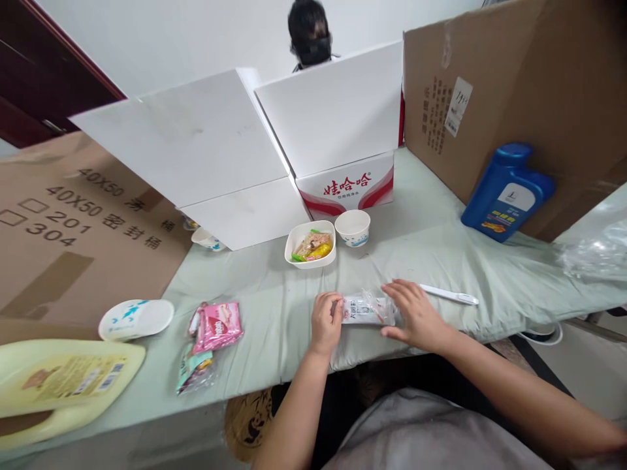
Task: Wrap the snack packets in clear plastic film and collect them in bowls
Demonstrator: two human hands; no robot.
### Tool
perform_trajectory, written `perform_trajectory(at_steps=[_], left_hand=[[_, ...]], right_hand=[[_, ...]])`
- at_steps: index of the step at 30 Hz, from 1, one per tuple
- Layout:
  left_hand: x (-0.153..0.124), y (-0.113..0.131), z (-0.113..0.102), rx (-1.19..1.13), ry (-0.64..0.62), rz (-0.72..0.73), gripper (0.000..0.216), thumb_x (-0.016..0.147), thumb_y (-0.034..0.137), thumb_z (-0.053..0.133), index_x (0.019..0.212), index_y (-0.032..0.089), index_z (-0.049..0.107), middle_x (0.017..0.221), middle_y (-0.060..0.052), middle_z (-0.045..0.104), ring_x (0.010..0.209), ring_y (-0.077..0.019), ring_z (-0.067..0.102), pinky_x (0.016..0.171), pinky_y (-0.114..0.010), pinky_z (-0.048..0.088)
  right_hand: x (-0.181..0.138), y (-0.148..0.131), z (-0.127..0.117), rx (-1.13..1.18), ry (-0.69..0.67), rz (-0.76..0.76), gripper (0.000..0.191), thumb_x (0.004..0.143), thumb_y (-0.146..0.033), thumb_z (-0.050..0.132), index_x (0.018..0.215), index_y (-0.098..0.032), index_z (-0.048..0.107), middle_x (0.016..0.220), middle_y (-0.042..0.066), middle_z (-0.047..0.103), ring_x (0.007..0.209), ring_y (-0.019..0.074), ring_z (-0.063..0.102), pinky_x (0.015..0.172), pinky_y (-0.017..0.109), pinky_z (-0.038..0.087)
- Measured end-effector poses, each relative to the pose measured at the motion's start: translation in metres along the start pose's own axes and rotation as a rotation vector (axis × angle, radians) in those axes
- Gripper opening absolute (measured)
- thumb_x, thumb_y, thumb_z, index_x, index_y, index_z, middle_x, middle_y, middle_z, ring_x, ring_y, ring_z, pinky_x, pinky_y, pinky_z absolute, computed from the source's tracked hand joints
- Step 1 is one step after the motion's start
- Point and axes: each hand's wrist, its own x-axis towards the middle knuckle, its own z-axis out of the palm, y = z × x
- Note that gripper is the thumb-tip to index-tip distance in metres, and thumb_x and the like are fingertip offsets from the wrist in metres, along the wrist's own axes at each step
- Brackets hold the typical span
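Observation:
A white plastic snack packet (pixel 361 311) with dark Chinese characters lies near the table's front edge, its clear wrapping crinkled at the top right. My left hand (pixel 327 321) is closed on the packet's left end. At the other end is my right hand (pixel 418 314), fingers and thumb spread apart; whether its fingertips touch the wrapping I cannot tell. Just beyond that hand lies a slim white plastic stick (pixel 451 295). Farther back stand a white tray (pixel 309 264) holding wrapped snacks (pixel 319 249) and a white paper bowl (pixel 353 228) with blue marks.
At left are pink snack packets (pixel 219 326), an overturned white container (pixel 137 320) and a pale yellow jug (pixel 73 385). A white box (pixel 345 189) stands at the back, a person (pixel 309 32) behind it. On the right, a blue bottle (pixel 507 192) leans by a cardboard box (pixel 490 98).

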Motion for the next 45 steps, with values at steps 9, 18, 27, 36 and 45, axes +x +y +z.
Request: perform_trajectory(at_steps=[9,18,27,36,45], left_hand=[[-0.023,0.036,-0.052,0.09,-0.131,0.335,0.015,0.088,0.009,0.051,0.097,0.02,0.058,0.091,-0.004,0.068,0.104,-0.0219,0.06,0.093,-0.043,0.047],[-0.042,0.06,-0.038,0.031,-0.343,0.382,0.024,0.089,0.009,0.045,0.106,0.018,0.06,0.093,-0.008,0.068,0.09,-0.0186,0.063,0.084,-0.035,0.054],[0.017,0.036,0.017,0.548,-0.555,0.132,0.057,0.086,0.04,0.06,0.138,0.023,0.045,0.144,-0.012,0.046,0.135,-0.0386,0.036,0.106,-0.062,0.033],[0.034,0.031,0.008,0.605,-0.533,0.226,0.029,0.091,0.029,0.052,0.115,0.017,0.061,0.102,-0.012,0.07,0.113,-0.029,0.056,0.104,-0.049,0.037],[0.066,-0.024,-0.051,0.174,-0.442,-0.248,0.038,0.097,0.039,0.031,0.108,0.016,0.058,0.075,-0.003,0.067,0.063,-0.0164,0.06,0.059,-0.025,0.045]], right_hand=[[0.017,-0.001,-0.036,0.146,0.027,-0.142,0.02,0.082,-0.01,0.048,0.094,-0.02,0.061,0.098,0.008,0.065,0.101,0.0239,0.054,0.093,0.043,0.04],[-0.027,-0.01,-0.033,0.196,-0.386,-0.128,0.027,0.069,-0.003,0.044,0.083,-0.019,0.061,0.092,0.008,0.063,0.098,0.0229,0.052,0.088,0.039,0.042],[-0.02,-0.015,-0.029,0.18,-0.502,-0.1,0.017,0.073,-0.007,0.05,0.078,-0.018,0.062,0.086,0.007,0.061,0.088,0.0206,0.053,0.08,0.034,0.043],[0.021,0.017,0.0,0.246,-0.093,0.084,0.037,0.099,-0.037,0.032,0.124,-0.019,0.053,0.116,0.014,0.06,0.109,0.0245,0.055,0.093,0.042,0.047],[0.011,0.025,0.05,-0.131,-0.189,0.035,0.058,0.093,-0.047,0.044,0.141,-0.016,0.044,0.146,0.014,0.045,0.132,0.0312,0.039,0.104,0.049,0.037]])
